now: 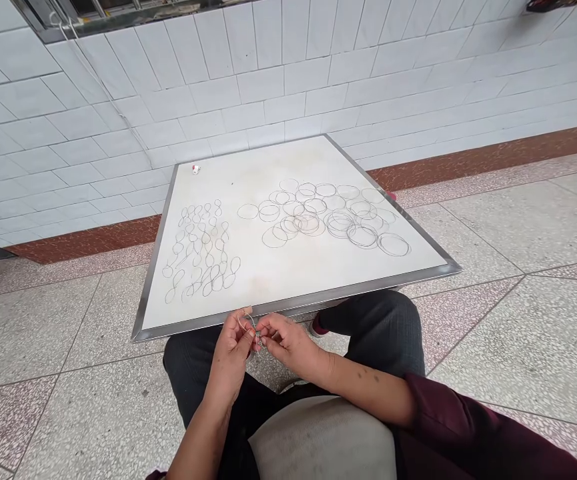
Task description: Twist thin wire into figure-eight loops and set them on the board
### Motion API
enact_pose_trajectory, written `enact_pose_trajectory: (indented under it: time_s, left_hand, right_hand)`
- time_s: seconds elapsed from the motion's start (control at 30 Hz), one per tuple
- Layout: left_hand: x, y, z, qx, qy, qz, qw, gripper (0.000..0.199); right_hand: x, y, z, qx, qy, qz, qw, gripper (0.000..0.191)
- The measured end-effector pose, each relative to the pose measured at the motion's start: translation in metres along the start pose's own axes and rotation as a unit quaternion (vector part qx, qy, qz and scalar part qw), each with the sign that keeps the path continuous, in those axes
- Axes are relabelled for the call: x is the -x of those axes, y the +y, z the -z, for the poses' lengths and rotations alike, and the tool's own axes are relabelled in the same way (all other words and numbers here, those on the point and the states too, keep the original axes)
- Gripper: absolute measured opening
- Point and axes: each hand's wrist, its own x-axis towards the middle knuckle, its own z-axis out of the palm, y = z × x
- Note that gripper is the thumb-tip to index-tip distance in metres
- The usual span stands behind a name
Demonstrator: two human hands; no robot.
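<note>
Table [268, 277] filled the space ahead of the fingers, metal frame just beyond them. The person's dark-trousered legs [385, 327] sat under and either side of the hands. Anything let go on the near side of that frame would probably drop to lap or floor.

Spread of plain rings [313, 217] lay ahead and right of the fingers, many overlapping. Risk: lifting one could drag neighbours, cause being the overlap.

Figure-eight loops [208, 243] lay ahead and left in rough rows, some close or touching. A low forearm or sleeve reaching over could snag them and muddle the rows.

Right hand [293, 347]: thumb and index closed in from the right at the work; couldn't tell whether they gripped the wire. Left hand [231, 347]: thumb and index pinched a thin loop [253, 322] between the two hands, by the table's near edge.

Main risk there: loop looked thin and springy, so a loose pinch could let it flick out or twist unevenly. Too hard a pull could kink it.

Green bit [257, 334] at the fingertips, too small to identify. Mostly covered, so a slip there could go unnoticed.
</note>
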Motion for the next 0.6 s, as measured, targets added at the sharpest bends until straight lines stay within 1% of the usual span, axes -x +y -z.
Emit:
enact_pose_trajectory:
  time_s: [0.13,0.23,0.33,0.43,0.53,0.6]
  left_hand:
    - [0.001,-0.003,0.000,0.010,-0.001,0.000,1.000,0.039]
    - [0.001,-0.006,0.001,0.008,0.001,-0.001,1.000,0.042]
    - [0.000,-0.009,0.001,0.010,0.011,-0.001,1.000,0.041]
    - [-0.001,-0.013,0.003,-0.002,0.020,-0.016,1.000,0.044]
    - [-0.003,-0.017,0.005,-0.027,0.024,-0.027,0.999,0.047]
    - [-0.004,-0.020,0.006,-0.034,0.020,-0.026,0.999,0.049]
  right_hand:
    - [0.000,-0.002,-0.002,0.005,0.006,0.006,1.000,0.021]
    - [0.001,-0.003,-0.003,-0.011,0.002,0.008,1.000,0.019]
    - [0.002,-0.005,-0.005,-0.049,-0.002,-0.024,0.999,0.016]
    - [-0.001,-0.006,-0.007,-0.093,0.001,-0.063,0.994,0.014]
    - [-0.003,-0.004,-0.008,-0.126,0.000,-0.085,0.988,0.017]
    - [-0.004,-0.001,-0.008,-0.150,0.009,-0.092,0.984,0.018]
